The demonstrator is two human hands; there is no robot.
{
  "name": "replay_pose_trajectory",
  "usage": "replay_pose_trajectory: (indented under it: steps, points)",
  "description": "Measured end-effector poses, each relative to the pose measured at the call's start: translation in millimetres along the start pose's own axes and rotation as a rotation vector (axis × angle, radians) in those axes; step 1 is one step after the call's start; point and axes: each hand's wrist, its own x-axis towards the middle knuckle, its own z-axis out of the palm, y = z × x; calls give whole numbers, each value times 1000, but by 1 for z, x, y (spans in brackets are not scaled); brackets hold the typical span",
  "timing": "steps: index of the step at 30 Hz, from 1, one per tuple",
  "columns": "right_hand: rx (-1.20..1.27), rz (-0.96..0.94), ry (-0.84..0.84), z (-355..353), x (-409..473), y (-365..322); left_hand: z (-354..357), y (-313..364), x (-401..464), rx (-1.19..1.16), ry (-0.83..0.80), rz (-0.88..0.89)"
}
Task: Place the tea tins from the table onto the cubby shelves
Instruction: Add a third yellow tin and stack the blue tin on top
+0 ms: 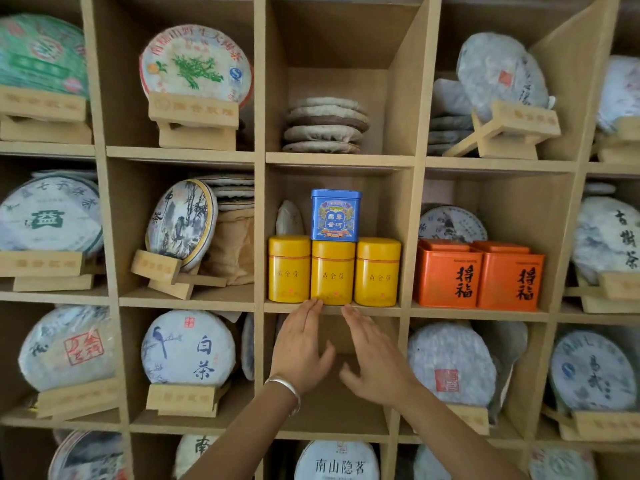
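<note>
A: Both hands sit at the shelf edge below the yellow tins, nothing held. Your left hand (300,344) has straight fingers pressed together, tips at the base of the middle yellow tin (332,273); your right hand (372,355) is also flat, fingers close together, thumb out, tips just under the shelf lip.

B: Step advice?

A: Looks like a final line-up. Nudge gently at the base, square to the front. The blue tin (335,215) sits on that middle one, so a hard push could tip it.

B: Tin looks?

A: Three glossy yellow tins, rounded lids, side by side, touching. Left yellow tin (289,269), right yellow tin (377,271). Blue one square, ornate label. All in the centre cubby (391,202).
</note>
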Motion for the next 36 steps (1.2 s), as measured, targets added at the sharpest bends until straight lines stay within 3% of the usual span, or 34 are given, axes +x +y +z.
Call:
replay_pose_trajectory:
  steps: [36]
  points:
    - [-19,-2,-1,0,1,5,1,-1,3,12,-33,-17]
